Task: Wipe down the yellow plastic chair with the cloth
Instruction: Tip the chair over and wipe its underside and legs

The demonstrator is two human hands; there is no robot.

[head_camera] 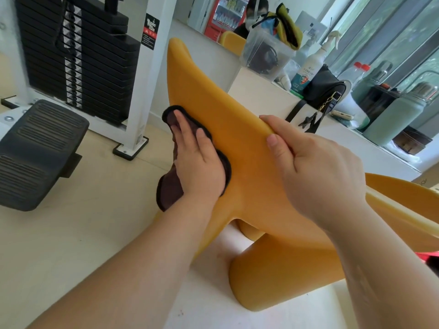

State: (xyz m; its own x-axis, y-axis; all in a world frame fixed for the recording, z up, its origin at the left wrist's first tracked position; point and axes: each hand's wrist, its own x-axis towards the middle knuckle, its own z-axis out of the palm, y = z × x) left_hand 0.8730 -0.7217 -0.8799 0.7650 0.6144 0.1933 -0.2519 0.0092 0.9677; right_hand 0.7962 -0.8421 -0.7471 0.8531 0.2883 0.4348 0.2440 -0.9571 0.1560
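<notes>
**Yellow plastic, left face of panel: wipe under way**

Chair slants across the middle of the view above the pale floor. Right hand clamps its upper rim, fingers curled over. Left hand lies flat, fingers straight, pressing the brown cloth on the panel's left edge.

Judgement: keep the rim braced and use even, overlapping strokes.

Room: open floor to the left; the weight-machine post stands near the panel's tip. A loose corner of the cloth overhangs the edge.

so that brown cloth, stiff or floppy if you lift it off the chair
Probably floppy: the cloth follows the curve of the chair and its lower end droops past the edge. Likely light, since the flat left hand alone pins it there. On that smooth plastic it would probably slide off if released.
</notes>
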